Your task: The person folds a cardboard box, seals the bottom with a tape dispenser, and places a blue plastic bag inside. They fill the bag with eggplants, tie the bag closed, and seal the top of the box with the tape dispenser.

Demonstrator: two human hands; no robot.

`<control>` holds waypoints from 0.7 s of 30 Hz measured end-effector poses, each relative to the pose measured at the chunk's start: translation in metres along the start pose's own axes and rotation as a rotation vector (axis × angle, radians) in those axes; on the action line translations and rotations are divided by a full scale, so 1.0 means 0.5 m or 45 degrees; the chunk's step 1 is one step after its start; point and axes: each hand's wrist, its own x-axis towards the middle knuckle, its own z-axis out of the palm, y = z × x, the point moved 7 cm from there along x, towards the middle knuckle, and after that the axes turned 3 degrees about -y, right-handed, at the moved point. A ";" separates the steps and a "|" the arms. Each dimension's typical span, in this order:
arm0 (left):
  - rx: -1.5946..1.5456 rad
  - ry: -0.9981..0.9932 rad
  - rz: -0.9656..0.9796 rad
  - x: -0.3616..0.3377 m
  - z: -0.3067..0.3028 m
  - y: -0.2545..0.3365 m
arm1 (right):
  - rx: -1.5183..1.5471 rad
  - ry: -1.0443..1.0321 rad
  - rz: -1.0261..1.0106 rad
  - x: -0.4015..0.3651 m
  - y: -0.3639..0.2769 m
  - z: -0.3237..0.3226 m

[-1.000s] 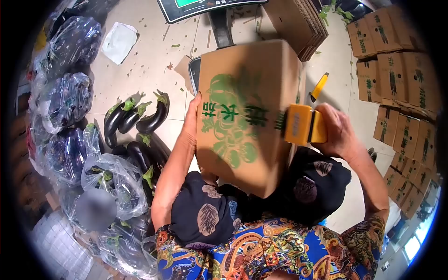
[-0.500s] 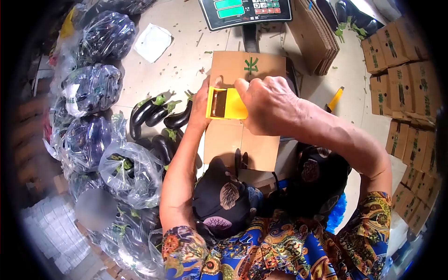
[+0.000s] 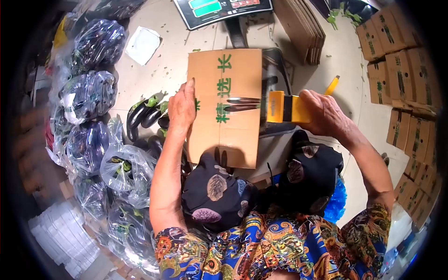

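A closed cardboard box (image 3: 242, 70) with green characters lies in front of my knees, two long dark ovals showing on its top. My left hand (image 3: 182, 105) grips the box's left edge, thumb up along the top. In my right hand (image 3: 322, 112) is a yellow tape dispenser (image 3: 276, 106), held just off the box's right edge. Part of the dispenser is hidden by the fingers.
Loose eggplants (image 3: 138, 120) lie left of the box, beside clear bags of eggplants (image 3: 88, 95). Beyond it stands a digital scale display (image 3: 219, 10). Flattened cardboard (image 3: 303, 30), a yellow cutter (image 3: 332, 85) and stacked cartons (image 3: 401, 81) are on the right.
My right hand has carried the tape dispenser rightward, from the box's left side to past its right edge. My left hand stays at the left edge. The whole view has shifted slightly.
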 end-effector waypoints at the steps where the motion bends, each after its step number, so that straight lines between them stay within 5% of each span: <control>1: 0.003 -0.017 -0.003 -0.001 0.003 -0.001 | 0.050 0.058 -0.015 -0.020 0.020 0.015; 9: 0.053 -0.058 -0.078 -0.003 0.004 -0.005 | 0.112 0.253 0.140 -0.147 0.182 0.144; 14: -0.017 0.008 -0.030 -0.002 -0.003 -0.002 | 0.050 0.092 0.438 -0.242 0.281 0.208; 21: -0.196 0.029 -0.030 -0.004 0.002 0.003 | -0.265 -0.326 0.563 -0.047 0.143 0.205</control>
